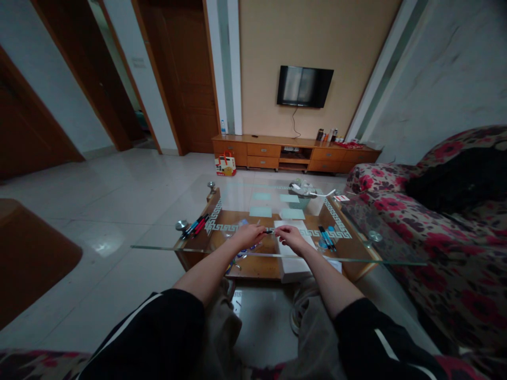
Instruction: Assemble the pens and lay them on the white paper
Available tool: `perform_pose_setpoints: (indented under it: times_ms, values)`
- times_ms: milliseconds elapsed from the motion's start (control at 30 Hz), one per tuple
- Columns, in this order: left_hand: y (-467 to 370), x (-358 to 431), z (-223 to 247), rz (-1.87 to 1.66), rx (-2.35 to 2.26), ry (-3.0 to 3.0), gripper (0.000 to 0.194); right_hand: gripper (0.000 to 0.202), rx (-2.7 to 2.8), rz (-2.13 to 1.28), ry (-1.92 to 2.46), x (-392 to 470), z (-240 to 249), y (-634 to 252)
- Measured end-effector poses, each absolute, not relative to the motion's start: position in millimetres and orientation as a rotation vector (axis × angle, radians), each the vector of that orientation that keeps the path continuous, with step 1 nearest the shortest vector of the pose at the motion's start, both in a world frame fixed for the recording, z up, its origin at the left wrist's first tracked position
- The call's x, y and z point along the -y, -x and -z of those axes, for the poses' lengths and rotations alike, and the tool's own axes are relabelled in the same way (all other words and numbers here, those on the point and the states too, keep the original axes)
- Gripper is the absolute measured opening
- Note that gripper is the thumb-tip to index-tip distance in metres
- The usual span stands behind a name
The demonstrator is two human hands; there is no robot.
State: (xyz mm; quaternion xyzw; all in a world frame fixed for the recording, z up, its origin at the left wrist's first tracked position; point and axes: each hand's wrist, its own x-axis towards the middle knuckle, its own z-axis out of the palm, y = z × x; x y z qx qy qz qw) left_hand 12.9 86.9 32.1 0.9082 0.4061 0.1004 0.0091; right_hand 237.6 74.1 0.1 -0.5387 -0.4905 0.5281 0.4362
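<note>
Over the glass table (158,240), my left hand (250,235) is closed around a slim dark pen (269,231), whose tip points to the right. Close to that tip is my right hand (292,237), its thumb and forefinger pinched together; whatever small thing they hold is too small to make out. A bunch of black, blue and red pens (195,227) lies at the left of the table. To the right are several blue and black pens (328,238).
A white box (293,269) shows beneath the glass, partly behind my right arm. A basket (299,201) with crumpled items is toward the back right. The flowered sofa (392,203) borders the right side, and a TV cabinet (261,150) stands along the far wall.
</note>
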Motion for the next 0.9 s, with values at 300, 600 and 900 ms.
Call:
perform_pose_setpoints:
  times_ms: [300,600,900]
  values:
    - [-12,-89,-30,-0.238,-1.382,-2.815,0.035,0.015,1.341,-0.832,1.477,-86,11,-254]
    - [-12,-87,-33,-0.223,-1.425,-2.807,0.033,0.023,1.927,-0.320,1.575,-90,18,-252]
    - [-11,-88,-32,-0.236,-1.427,-2.809,0.032,0.022,1.993,-0.379,1.624,-91,14,-237]
